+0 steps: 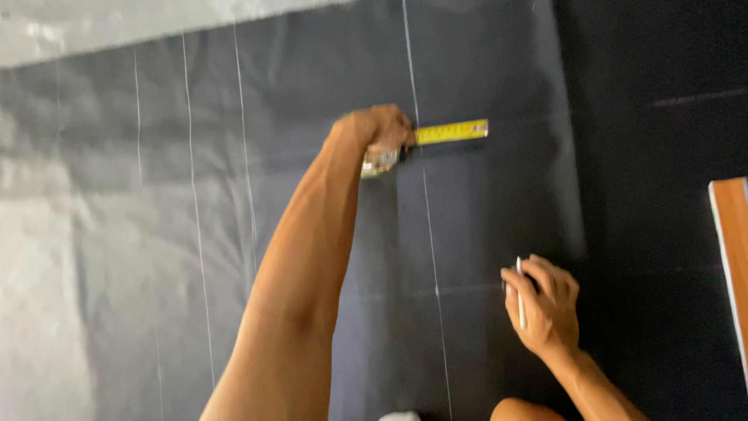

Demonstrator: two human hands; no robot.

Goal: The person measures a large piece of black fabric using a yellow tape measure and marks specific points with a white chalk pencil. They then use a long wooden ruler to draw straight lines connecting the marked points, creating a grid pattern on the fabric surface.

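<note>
Dark fabric (pixel 483 234) lay flat as the left hand (pixel 378 129) clenched a tape measure (pixel 425 139) across a chalk line (pixel 427 226), best kept taut, while the right hand (pixel 545 304) below gripped chalk (pixel 520 292).

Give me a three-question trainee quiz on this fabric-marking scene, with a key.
1. True or false: the left hand holds a tape measure against the dark fabric.
2. What does the right hand hold? A) scissors B) a thin white marking stick C) a ruler
3. Fill in: the yellow blade stretches from the left hand across a white chalk ____.

Key:
1. True
2. B
3. line
</note>
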